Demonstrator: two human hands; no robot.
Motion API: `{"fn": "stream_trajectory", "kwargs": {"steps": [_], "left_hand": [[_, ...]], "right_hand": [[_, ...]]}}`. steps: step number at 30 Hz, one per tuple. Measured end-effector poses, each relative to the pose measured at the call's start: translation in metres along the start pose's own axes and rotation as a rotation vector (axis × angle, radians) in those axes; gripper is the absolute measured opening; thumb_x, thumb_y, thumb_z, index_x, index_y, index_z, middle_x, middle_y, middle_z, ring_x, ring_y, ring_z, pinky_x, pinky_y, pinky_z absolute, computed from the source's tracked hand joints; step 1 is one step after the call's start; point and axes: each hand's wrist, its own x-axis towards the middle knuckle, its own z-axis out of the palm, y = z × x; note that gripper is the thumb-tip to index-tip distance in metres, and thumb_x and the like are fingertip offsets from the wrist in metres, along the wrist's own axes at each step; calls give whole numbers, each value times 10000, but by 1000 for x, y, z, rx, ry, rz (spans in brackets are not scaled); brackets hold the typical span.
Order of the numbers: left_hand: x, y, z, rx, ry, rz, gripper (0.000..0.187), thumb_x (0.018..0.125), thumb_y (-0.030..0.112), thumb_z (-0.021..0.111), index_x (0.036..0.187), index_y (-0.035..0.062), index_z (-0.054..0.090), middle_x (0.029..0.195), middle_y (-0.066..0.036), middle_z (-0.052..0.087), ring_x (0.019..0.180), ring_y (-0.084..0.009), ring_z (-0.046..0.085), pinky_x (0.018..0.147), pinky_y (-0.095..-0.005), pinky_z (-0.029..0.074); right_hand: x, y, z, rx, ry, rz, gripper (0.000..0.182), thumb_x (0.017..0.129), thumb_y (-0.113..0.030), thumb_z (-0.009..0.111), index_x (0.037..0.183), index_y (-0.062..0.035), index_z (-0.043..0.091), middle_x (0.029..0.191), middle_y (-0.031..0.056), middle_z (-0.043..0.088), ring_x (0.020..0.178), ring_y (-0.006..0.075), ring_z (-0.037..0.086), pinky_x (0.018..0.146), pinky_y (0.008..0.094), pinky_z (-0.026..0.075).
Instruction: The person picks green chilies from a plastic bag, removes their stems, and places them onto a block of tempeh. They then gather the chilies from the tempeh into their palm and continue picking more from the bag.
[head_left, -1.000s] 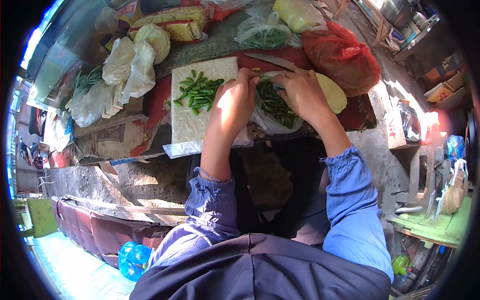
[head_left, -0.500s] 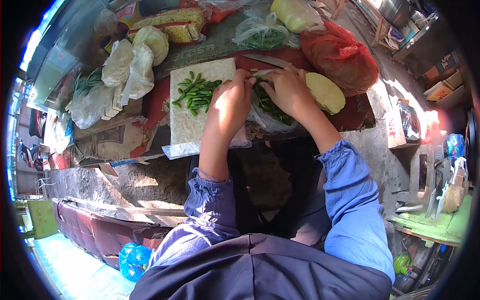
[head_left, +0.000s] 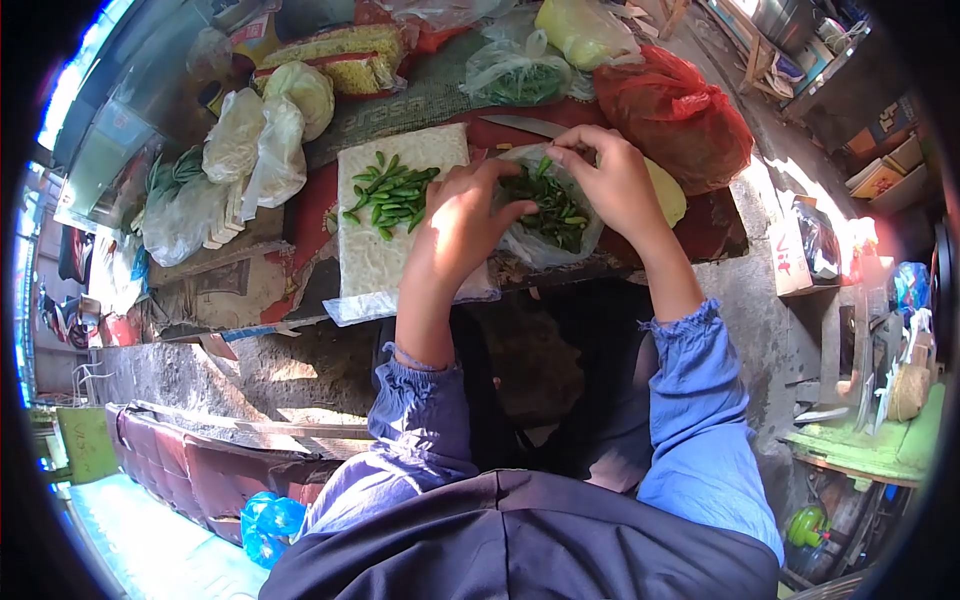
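A clear plastic bag of green chillies lies open at the table's front edge. My left hand reaches over the bag's left side, thumb and fingers apart. Above the bag's right side, my right hand has thumb and forefinger pinched together near a green chilli at the bag's mouth; what lies between the fingertips is too small to make out. Left of the bag, a pile of green chillies rests on a pale, plastic-wrapped slab. A knife blade lies behind the hands.
A red plastic bag and a pale green vegetable are at the right. Behind lie a bag of greens and packs of yellow noodles. Bagged pale vegetables stand on the left.
My right hand has lifted and moved slightly right, away from my left hand. My left thumb and fingers have spread, and more of the chillies in the bag now shows.
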Motion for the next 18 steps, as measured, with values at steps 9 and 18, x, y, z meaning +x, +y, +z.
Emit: {"fn": "stream_trajectory", "kwargs": {"steps": [9, 18], "left_hand": [[12, 24, 6, -351, 42, -142, 294, 932, 228, 761, 1119, 4, 727, 1005, -149, 733, 917, -277, 695, 828, -365, 529], [11, 27, 1, -391, 19, -199, 254, 1011, 216, 677, 1111, -12, 731, 958, -109, 729, 890, -163, 661, 825, -321, 512]], "right_hand": [[-4, 2, -6, 136, 23, -58, 222, 917, -221, 762, 960, -6, 726, 927, 111, 744, 906, 237, 665, 831, 360, 507], [-4, 5, -4, 314, -45, 72, 256, 952, -236, 713, 946, 18, 691, 894, 88, 718, 837, 150, 642, 796, 321, 494]]}}
